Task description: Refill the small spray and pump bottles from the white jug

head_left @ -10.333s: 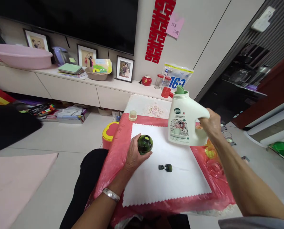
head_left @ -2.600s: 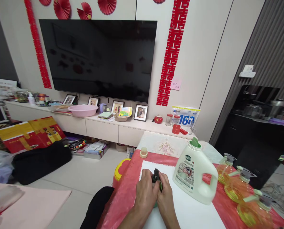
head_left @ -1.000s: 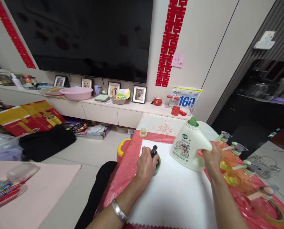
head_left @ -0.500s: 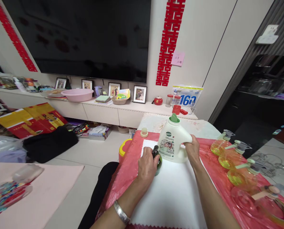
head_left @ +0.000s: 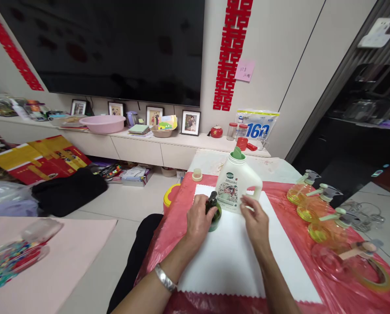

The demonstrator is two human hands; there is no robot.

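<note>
A: Left hand (head_left: 198, 219)?

B: Wrapped round a small dark green bottle (head_left: 213, 214), fingers closed on it. The bottle stands upright on the white mat (head_left: 241, 257), black pump top poking out above the fingers. Most of the bottle's near side is hidden by the hand.

A: Right hand (head_left: 256, 220)?

B: Loose, fingers spread, holding nothing. It sits just in front of the white detergent jug (head_left: 238, 183). Can't tell whether the fingertips touch the jug or just miss it.

A: Jug?

B: Upright on the mat's far edge, just behind the green bottle, green spout on top. Its lower right corner is covered by the right hand. Label print too small to read.

A: Further out?

B: The mat lies on a red plastic cover over the table (head_left: 182, 209). A small cream cap (head_left: 196, 175) sits at the far left corner. Along the right side runs a row of clear pump bottles with yellow liquid (head_left: 316, 220); the nearest one is blurred, shape hard to make out. A silver bracelet (head_left: 165, 279) is on the left wrist. The right forearm is cut off by the bottom edge.
</note>
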